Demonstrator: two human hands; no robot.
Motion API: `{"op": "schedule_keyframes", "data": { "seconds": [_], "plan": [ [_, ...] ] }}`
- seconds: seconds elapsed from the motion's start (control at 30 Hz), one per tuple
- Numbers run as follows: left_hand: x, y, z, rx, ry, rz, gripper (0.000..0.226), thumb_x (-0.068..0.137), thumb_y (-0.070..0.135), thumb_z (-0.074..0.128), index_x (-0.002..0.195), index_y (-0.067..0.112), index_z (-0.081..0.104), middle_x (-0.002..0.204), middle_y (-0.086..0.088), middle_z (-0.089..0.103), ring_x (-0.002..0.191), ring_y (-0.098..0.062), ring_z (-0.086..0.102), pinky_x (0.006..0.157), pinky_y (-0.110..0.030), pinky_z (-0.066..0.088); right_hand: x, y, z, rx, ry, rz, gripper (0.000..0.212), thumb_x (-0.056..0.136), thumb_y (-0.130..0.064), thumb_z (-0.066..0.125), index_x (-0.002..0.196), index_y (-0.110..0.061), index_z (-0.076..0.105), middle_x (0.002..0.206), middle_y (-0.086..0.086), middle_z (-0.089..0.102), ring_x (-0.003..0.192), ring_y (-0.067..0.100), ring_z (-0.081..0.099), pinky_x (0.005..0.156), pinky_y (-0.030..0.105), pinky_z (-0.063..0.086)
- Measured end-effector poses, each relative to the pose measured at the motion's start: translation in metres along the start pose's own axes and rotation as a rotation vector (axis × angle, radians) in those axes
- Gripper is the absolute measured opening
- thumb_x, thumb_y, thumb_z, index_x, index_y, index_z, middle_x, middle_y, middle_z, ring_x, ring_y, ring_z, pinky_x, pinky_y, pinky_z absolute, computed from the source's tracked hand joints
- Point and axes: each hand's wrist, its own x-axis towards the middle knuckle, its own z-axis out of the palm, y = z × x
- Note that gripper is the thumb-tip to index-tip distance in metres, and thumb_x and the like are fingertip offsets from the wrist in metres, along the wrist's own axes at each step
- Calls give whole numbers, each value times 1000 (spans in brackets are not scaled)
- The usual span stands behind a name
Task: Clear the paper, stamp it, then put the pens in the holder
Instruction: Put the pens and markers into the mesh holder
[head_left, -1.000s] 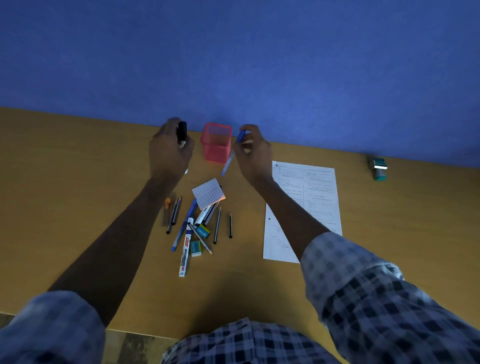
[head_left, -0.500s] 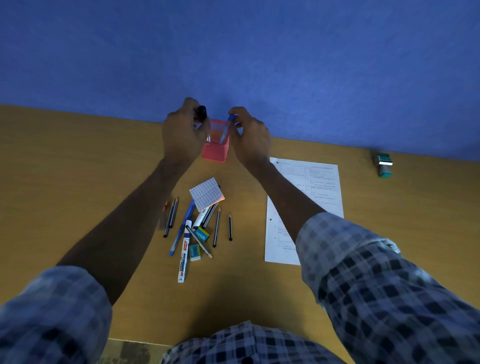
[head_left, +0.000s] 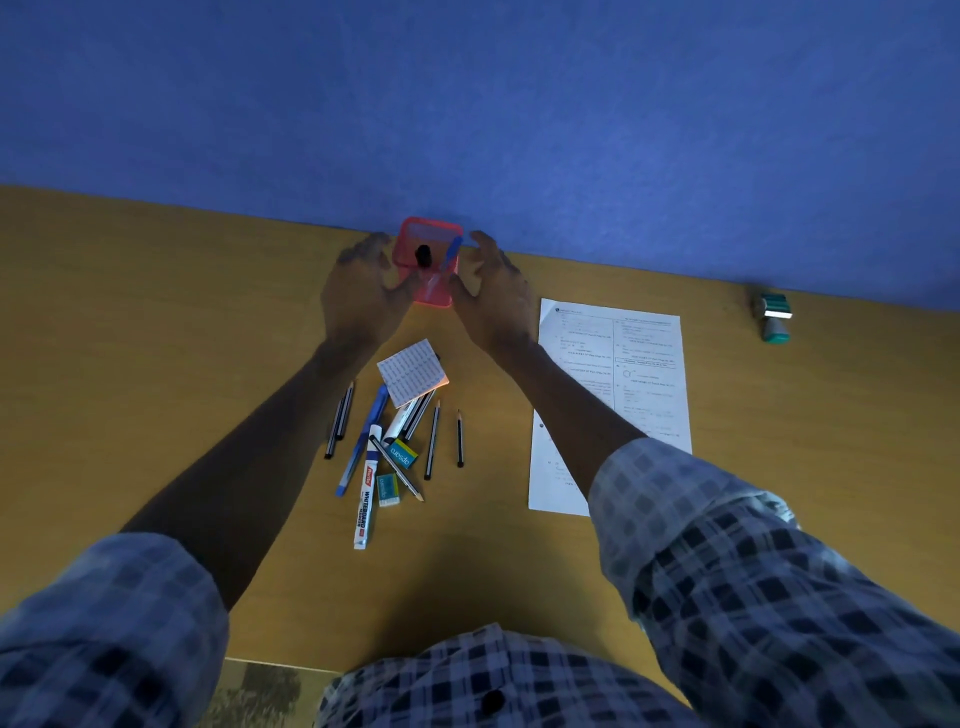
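A pink mesh holder (head_left: 435, 235) stands at the back of the desk against the blue wall. A black-capped marker (head_left: 423, 255) and a blue pen (head_left: 451, 255) stand inside it. My left hand (head_left: 357, 296) is just left of the holder, fingers spread and empty. On the holder's right side is my right hand (head_left: 493, 293), likewise spread and empty. The printed paper (head_left: 618, 384) lies flat to the right, partly under my right forearm. A green stamp (head_left: 775, 317) lies on its side at the far right. Several pens and pencils (head_left: 384, 441) lie in a pile in front of the holder.
In the pile are a whiteboard marker (head_left: 365, 493), two erasers (head_left: 402, 453), and a small printed card (head_left: 413, 372). The blue wall (head_left: 467, 104) rises right behind the desk. The desk's near edge (head_left: 270, 662) is by my body.
Both hands carried a marker and a blue pen to the holder, dropped them in, and have come away with fingers spread.
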Motion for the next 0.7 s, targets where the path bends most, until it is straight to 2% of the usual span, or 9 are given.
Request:
{"op": "schedule_keyframes", "data": {
  "seconds": [0.1,0.2,0.3,0.4,0.5,0.63,0.7],
  "plan": [
    [-22,-15,2,30,-38,-102,41,85,44,66,111,12,64,88,-4,68,81,-20,64,63,-28,46,-23,10,7,-4,-1,100,49,88,-36,64,131,-14,52,115,4,68,96,21,67,74,27,49],
    [-48,-26,6,56,-158,-145,25,85,34,67,96,12,68,84,-4,71,75,-22,67,61,-27,47,-45,19,15,-53,-115,219,44,88,-35,63,127,-16,58,117,1,67,98,19,66,75,28,53],
    [-67,-35,5,102,-288,-172,17,81,23,68,90,9,68,91,-9,72,80,-28,68,60,-29,50,-60,22,24,-141,-264,258,39,88,-40,63,116,-14,66,115,4,67,99,22,65,77,31,53],
    [-79,-38,3,175,-414,-191,19,76,23,69,88,8,68,90,-11,72,82,-31,68,64,-34,55,-68,20,31,-177,-339,294,37,85,-44,65,104,-12,70,105,7,68,92,27,65,71,31,48],
    [-86,-38,4,270,-512,-183,24,73,25,70,92,10,66,88,-10,71,82,-32,66,67,-38,57,-72,17,36,-191,-377,320,38,82,-48,67,102,-15,70,103,6,69,92,27,65,70,29,44],
    [-90,-39,6,305,-486,-148,23,73,16,72,91,7,62,87,-14,69,83,-37,67,61,-37,54,-75,13,41,-201,-400,339,40,81,-49,68,104,-16,69,103,6,70,92,25,65,75,33,50],
    [-91,-38,6,343,-482,-148,28,75,19,74,97,6,61,92,-15,69,88,-37,67,62,-39,56,-75,11,44,-149,-398,394,38,81,-47,69,104,-16,70,105,6,71,94,26,65,78,34,51]
  ]
}}
